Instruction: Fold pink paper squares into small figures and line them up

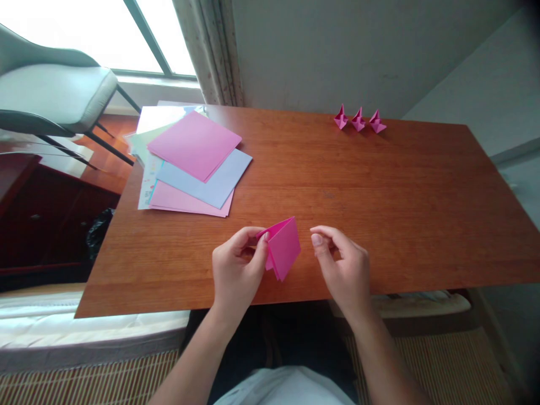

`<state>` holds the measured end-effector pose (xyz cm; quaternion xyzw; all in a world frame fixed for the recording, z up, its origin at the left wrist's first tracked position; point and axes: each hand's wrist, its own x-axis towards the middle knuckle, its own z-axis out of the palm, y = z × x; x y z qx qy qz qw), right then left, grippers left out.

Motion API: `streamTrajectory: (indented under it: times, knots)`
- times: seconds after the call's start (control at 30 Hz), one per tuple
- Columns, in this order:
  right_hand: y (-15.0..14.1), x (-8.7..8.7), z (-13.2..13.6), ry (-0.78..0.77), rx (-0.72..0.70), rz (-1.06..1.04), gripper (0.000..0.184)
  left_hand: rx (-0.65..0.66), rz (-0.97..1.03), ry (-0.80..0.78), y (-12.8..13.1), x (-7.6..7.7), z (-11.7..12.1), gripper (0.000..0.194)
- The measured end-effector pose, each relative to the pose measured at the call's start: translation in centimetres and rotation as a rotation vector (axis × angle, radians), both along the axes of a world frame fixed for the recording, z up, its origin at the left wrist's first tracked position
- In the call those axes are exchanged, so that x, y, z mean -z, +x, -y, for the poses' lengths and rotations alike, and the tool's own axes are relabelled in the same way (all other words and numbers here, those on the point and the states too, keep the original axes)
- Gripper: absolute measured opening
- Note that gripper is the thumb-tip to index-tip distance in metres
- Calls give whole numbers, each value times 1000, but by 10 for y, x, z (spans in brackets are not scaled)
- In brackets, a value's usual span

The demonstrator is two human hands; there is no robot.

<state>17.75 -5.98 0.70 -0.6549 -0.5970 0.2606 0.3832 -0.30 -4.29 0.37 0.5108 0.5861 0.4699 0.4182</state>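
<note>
One bright pink folded paper piece [286, 247] is in the air above the near edge of the brown wooden table [400, 202]. Three small pink pointed paper figures [358, 120] stand in one row at the far edge. At the left there is one pile, in which I count three coloured layers: pink square paper [194, 143], light blue paper [215, 183] and pale pink paper [185, 203]; the exact number of sheets I cannot tell. Two hands are present. The left hand [232, 264] pinches the folded piece's left corner between thumb and fingers. The right hand [348, 267], beside it but apart, is loosely curled, thumb near forefinger, gripping nothing visible. Both forearms reach forward.
</note>
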Motion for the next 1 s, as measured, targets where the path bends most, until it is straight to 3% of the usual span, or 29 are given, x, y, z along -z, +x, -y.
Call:
streamTrajectory:
  times: [0.1, 0.23, 0.4, 0.5, 0.63, 0.77, 1.0]
  knots:
    - [-16, -10, 6, 84, -99, 47, 39, -54, -269, 204, 6, -5, 3, 5]
    - [-31, -16, 11, 72, -122, 54, 55, 9, -380, 403, 16, -12, 6, 7]
    - [-13, -5, 2, -2, 71, -121, 26, 58, -209, 284, 14, -10, 0, 8]
    - [4, 4, -10, -75, 155, -103, 21, 90, -198, 157, 4, -2, -9, 17]
    - [17, 8, -25, -152, 31, -12, 21, 195, -530, 166, -11, 7, -23, 15]
    - [19, 9, -33, -108, -2, 156, 19, 251, -948, 361, -17, 7, -33, 22]
    - [20, 13, -34, -102, 0, 262, 20, 668, -1292, 557, -12, 0, -45, 27]
